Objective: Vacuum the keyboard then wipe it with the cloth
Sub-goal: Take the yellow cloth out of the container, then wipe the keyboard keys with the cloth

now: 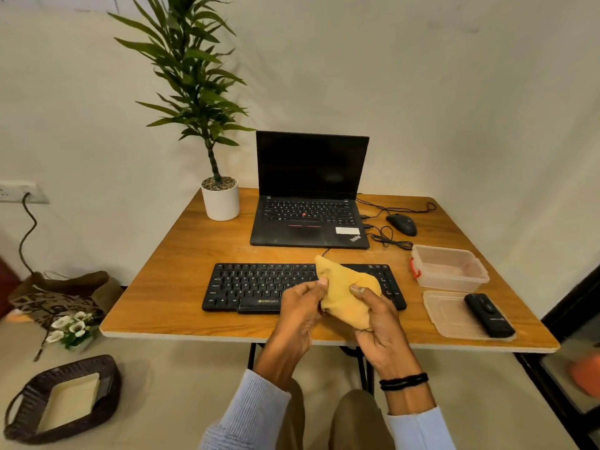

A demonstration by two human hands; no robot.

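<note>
Left hand [300, 306] and right hand [380, 323] are gripping the cloth [344, 293] in their fingers over the keyboard [259, 285] on the bench [181, 254]; I'd be folding it flat, wiping along rows.

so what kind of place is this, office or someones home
Probably a small home workstation: a wooden table by a plain wall holds an open laptop, a separate keyboard and a potted plant, and a basket sits on the floor.
</note>
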